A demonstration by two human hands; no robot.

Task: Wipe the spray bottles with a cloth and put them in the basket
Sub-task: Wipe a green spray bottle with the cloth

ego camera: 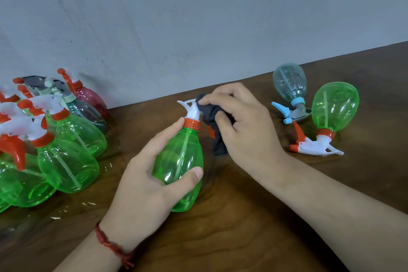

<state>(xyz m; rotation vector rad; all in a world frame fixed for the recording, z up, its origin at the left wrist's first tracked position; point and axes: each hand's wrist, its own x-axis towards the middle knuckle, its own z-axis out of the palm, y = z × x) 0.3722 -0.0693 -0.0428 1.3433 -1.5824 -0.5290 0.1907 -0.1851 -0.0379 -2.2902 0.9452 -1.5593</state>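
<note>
Green translucent plastic forms the spray bottle (181, 161) in hand. It looks empty, so it should be light and a little springy. A hard squeeze would likely dent the thin wall, and the smooth surface may slip in a loose hold.

The left hand (141, 187) grasps it round the wide belly, thumb across the front, fingers curled behind, and the forefinger reaching up to the orange collar (192, 123). That seems a sound place to take it: the belly fills the palm, and the white spray head (192, 108), a thinner part, stays free for wiping.

The bottle leans over the middle of the wooden table (242, 238); whether its base touches the wood cannot be told. The right hand (240, 121) pinches a dark cloth (212, 115), bunched in its fingers and pressed against the side of the spray head. The cloth is soft and limp, with its loose end hanging toward the table.

On the left a cluster of bottles (66, 157) crowds together near the wall (198, 17). On the right a pale blue bottle (289, 81) and another green bottle (335, 106) lie on their sides. No basket is in view.
</note>
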